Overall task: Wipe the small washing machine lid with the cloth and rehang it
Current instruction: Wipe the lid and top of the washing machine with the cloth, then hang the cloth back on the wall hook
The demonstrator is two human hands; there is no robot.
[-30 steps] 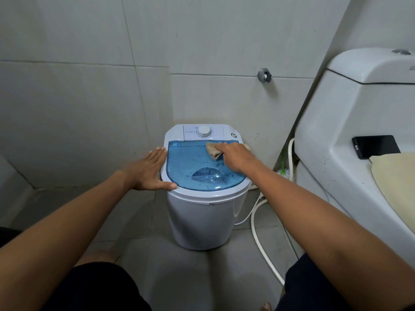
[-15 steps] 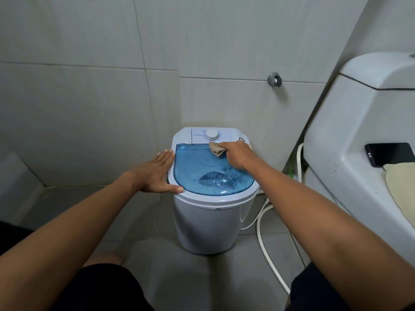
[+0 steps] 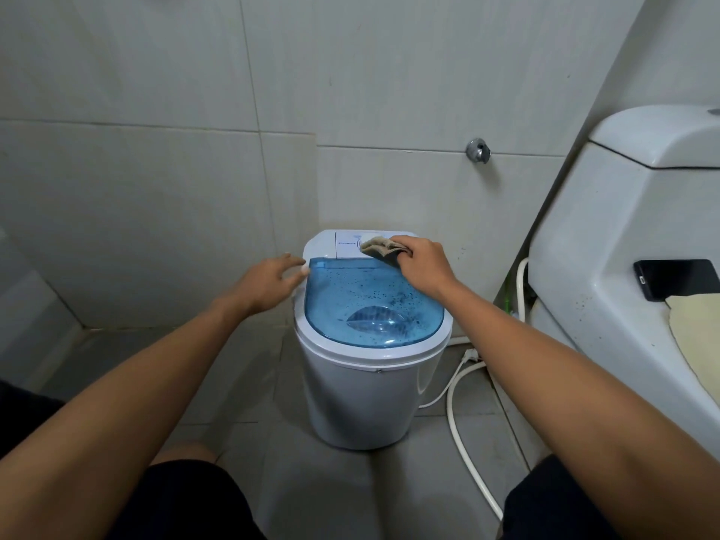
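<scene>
My right hand (image 3: 422, 263) was closed around the crumpled tan cloth (image 3: 380, 247), pressing it on the white control panel (image 3: 346, 245) just behind the translucent blue plastic lid (image 3: 374, 305) of the small white washing machine (image 3: 362, 399). My left hand (image 3: 272, 282) was open, fingers spread, holding nothing, beside the lid's left edge.

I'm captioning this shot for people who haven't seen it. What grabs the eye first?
The translucent blue lid of the small white washing machine, centre frame, speckled dark. The right hand presses a brown cloth on the control panel behind it; a black phone lies on the toilet at right.
</scene>
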